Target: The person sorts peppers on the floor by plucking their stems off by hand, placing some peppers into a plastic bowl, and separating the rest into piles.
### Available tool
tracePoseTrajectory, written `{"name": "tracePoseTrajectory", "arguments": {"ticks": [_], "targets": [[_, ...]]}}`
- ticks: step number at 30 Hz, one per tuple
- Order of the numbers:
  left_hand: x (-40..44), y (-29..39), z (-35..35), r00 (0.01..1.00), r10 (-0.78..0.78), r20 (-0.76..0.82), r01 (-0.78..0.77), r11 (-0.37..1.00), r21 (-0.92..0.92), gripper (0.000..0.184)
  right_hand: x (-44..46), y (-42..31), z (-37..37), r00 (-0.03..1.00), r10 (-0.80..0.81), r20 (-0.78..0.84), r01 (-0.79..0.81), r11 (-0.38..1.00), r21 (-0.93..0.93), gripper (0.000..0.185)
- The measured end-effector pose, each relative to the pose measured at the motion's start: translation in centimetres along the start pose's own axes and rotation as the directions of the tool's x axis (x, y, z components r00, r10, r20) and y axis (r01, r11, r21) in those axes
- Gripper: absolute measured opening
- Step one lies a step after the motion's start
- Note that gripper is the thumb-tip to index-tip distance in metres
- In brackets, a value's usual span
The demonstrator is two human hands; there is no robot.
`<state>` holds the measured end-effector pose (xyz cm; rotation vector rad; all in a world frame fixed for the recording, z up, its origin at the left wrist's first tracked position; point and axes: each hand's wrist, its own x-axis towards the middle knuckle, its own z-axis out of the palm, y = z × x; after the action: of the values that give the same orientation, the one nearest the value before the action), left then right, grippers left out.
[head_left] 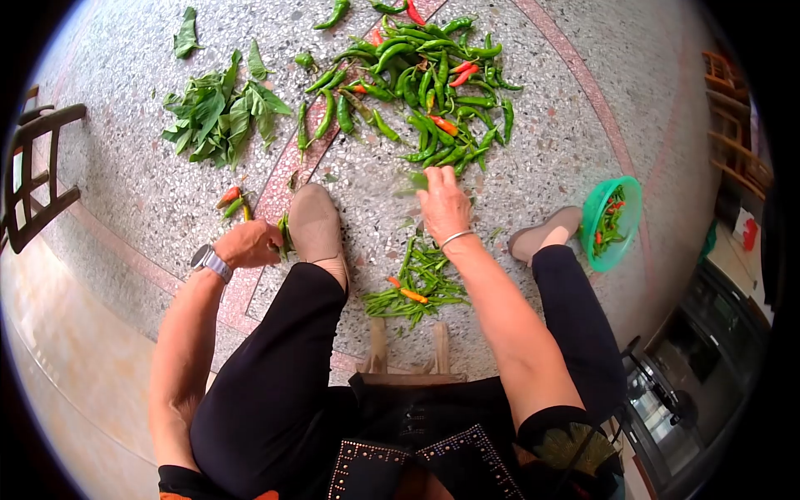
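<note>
My left hand (pixel 252 243), a watch on its wrist, is closed beside my shoe; green pieces (pixel 285 237) show at its fingertips, too small to make out. Two or three peppers (pixel 232 205) lie just above it. My right hand (pixel 444 207), with a bracelet, is closed at the lower edge of a big pile of green and red peppers (pixel 433 83). A motion-blurred green pepper (pixel 415 179) shows at its thumb side. Below, between my feet, lies a heap of thin green peppers (pixel 417 287) with an orange one on top.
Green leaves (pixel 221 117) lie at the upper left. A green basket (pixel 595 223) holding peppers stands beside my right shoe (pixel 543 235). My left shoe (pixel 315 223) is between my hands. Wooden stool legs (pixel 442 348) show below the heap, and a chair (pixel 42 171) stands far left.
</note>
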<state>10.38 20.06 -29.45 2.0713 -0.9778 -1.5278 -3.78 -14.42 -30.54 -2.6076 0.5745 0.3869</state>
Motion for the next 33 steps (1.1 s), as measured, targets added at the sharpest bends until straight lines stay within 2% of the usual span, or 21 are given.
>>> {"name": "tracePoseTrajectory", "arguments": {"ticks": [1,4,5,8,9,12,13,14,16,19,20,22,26,27,30,31,33], "targets": [[0.1,0.2,0.0,0.998,-0.015,0.06,0.012,0.999,0.046,0.024,0.1,-0.2,0.4,1.0,-0.003,0.018,0.004,0.999,-0.05,0.025],[0.7,2.0,-0.5,0.994,-0.112,-0.016,0.112,0.993,-0.022,0.021,-0.3,-0.1,1.7,0.991,-0.137,0.014,0.137,0.987,-0.088,0.02],[1.2,2.3,-0.7,0.996,-0.078,-0.035,0.077,0.997,-0.018,0.019,-0.5,-0.1,2.1,0.986,-0.163,0.022,0.165,0.981,-0.106,0.016],[2.3,4.5,-1.8,0.978,0.001,-0.209,-0.017,0.997,-0.074,0.016,-1.5,-0.5,1.9,0.99,-0.141,-0.018,0.141,0.99,0.021,0.018],[2.4,6.0,-2.4,0.963,0.024,-0.27,-0.051,0.994,-0.095,0.017,-1.6,-0.7,1.2,0.994,-0.107,0.004,0.105,0.982,0.156,0.016],[3.0,8.6,-3.4,0.949,0.009,-0.314,-0.104,0.951,-0.29,0.02,-1.1,-0.1,0.0,0.995,-0.004,-0.102,0.042,0.926,0.375,0.019],[3.1,9.0,-3.5,0.948,0.021,-0.317,-0.12,0.947,-0.298,0.021,-1.0,0.1,-1.5,0.958,0.269,0.094,-0.273,0.774,0.57,0.018],[3.1,9.3,-3.6,0.951,0.006,-0.31,-0.108,0.943,-0.316,0.021,-0.8,1.4,-1.2,0.936,0.345,0.076,-0.259,0.524,0.812,0.019],[3.1,9.8,-3.7,0.956,-0.02,-0.293,-0.087,0.934,-0.346,0.02,-0.6,4.7,-1.1,0.892,0.452,0.022,-0.328,0.612,0.72,0.019],[3.2,10.4,-3.9,0.97,-0.075,-0.23,-0.016,0.929,-0.369,0.02,-0.2,5.4,-1.6,0.938,0.32,-0.136,-0.229,0.863,0.451,0.016],[3.3,10.2,-3.7,0.971,-0.068,-0.229,-0.021,0.931,-0.365,0.02,-0.1,5.1,-1.7,0.962,0.248,-0.109,-0.194,0.911,0.364,0.017],[3.5,9.7,-2.8,0.972,-0.049,-0.229,-0.037,0.934,-0.356,0.021,0.5,3.7,-1.4,0.993,0.109,-0.041,-0.1,0.977,0.186,0.019],[3.3,10.4,-1.9,0.981,-0.086,-0.176,0.021,0.94,-0.341,0.023,1.2,3.9,0.8,0.997,0.044,-0.063,-0.044,0.999,0.003,0.021],[3.3,10.6,-1.7,0.981,-0.069,-0.184,0.007,0.948,-0.319,0.023,1.1,3.7,0.2,0.998,-0.03,-0.051,0.034,0.996,0.077,0.021],[3.5,10.6,-1.1,0.984,-0.042,-0.175,-0.015,0.949,-0.314,0.023,0.1,2.7,-1.1,0.994,-0.041,-0.102,0.067,0.961,0.27,0.023],[3.4,11.0,-1.4,0.985,-0.054,-0.163,0.001,0.95,-0.313,0.023,0.2,2.8,-1.4,0.986,0.125,-0.107,-0.078,0.929,0.361,0.025],[3.7,10.8,-1.0,0.975,0.011,-0.221,-0.079,0.95,-0.303,0.021,0.7,3.5,-2.0,0.893,0.43,-0.133,-0.332,0.828,0.451,0.026]]}}
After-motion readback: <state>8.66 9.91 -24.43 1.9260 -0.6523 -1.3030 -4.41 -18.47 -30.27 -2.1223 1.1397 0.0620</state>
